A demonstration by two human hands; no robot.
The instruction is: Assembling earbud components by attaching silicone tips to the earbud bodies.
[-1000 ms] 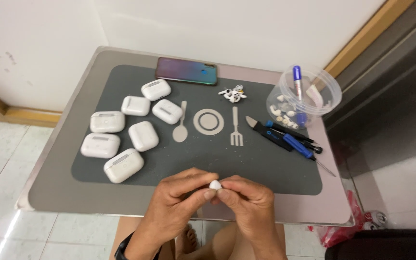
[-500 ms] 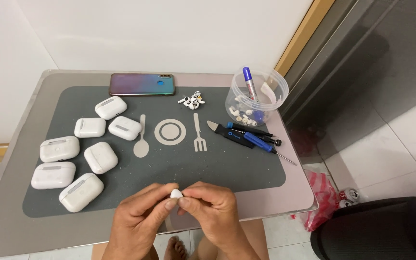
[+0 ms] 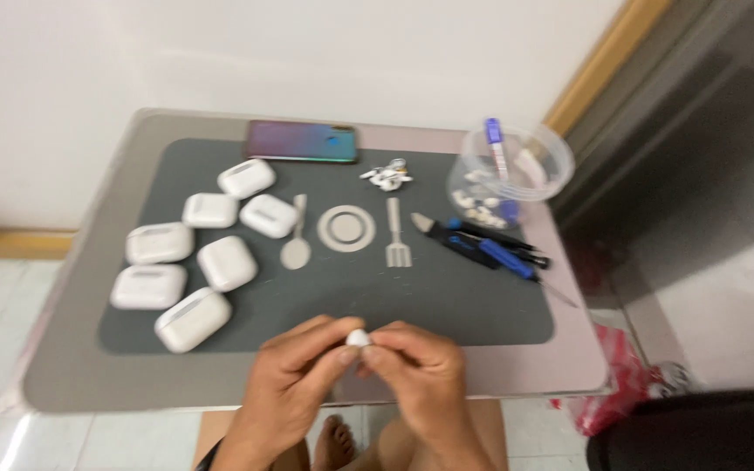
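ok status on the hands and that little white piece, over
Both hands, left and right, pinch small white earbud piece. Held over mat's near edge. Nothing in the way.

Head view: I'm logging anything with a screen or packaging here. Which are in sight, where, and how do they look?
Phone: far edge of the grey mat, flat rectangle, screen purple to teal.
Clear plastic tub: far right corner, round, holding small white parts and a blue pen.
No labels or signs can be made out.
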